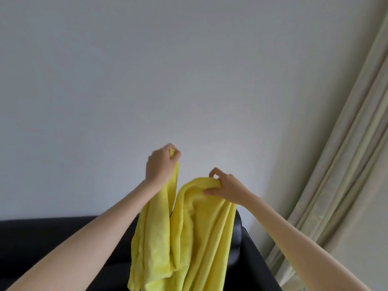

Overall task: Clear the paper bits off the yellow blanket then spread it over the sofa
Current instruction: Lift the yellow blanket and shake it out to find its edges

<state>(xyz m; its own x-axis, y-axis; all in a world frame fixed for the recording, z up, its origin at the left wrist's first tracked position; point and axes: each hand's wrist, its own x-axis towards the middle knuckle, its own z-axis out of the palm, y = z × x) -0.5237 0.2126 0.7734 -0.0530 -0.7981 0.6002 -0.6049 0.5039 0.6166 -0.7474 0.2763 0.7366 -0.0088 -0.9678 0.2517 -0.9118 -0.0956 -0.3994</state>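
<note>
The yellow blanket point(189, 238) hangs in long folds in front of me, lifted above the black sofa point(52, 248). My left hand point(160, 164) is raised higher and pinches a top edge of the blanket in a closed fist. My right hand point(224, 186) is lower and to the right, with its fingers clamped over a bunched fold of the same blanket. No paper bits show on the cloth from this side. The blanket's lower part runs out of the frame's bottom edge.
A plain pale wall point(168, 80) fills most of the view behind the sofa. Light greenish curtains point(346, 154) hang along the right side. The sofa's right armrest point(252, 248) sits just beside the hanging blanket.
</note>
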